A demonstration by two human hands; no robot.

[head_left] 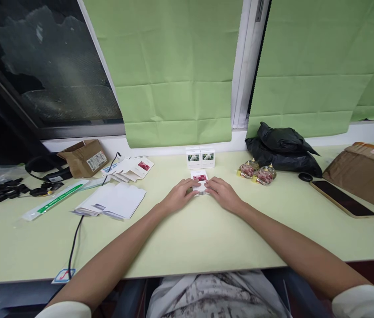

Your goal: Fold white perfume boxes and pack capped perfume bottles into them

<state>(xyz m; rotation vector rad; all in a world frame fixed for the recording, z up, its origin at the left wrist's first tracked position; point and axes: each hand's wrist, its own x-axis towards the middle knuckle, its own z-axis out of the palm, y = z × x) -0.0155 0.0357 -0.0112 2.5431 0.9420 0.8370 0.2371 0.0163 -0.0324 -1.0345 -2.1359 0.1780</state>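
Between my two hands a small white box (200,176) with a pink flower picture and a barcode lies on the pale table. My left hand (181,194) grips its left side, and my right hand (223,193) holds the right side with bent fingers. Just behind stand two white boxes (200,158) side by side, each with a white flower picture. To the right are two round clear ornaments (256,172) with pink contents and gold parts. On the left lie flat white cartons (112,201), and behind them more flat cartons (137,168) with a pink flower print.
Black plastic packages (283,150) lie at the back right, near a phone (342,198), a round black object (305,177) and a brown parcel (366,176). An opened cardboard box (85,159), a green-and-white strip (56,198) and a black cable (74,247) are on the left.
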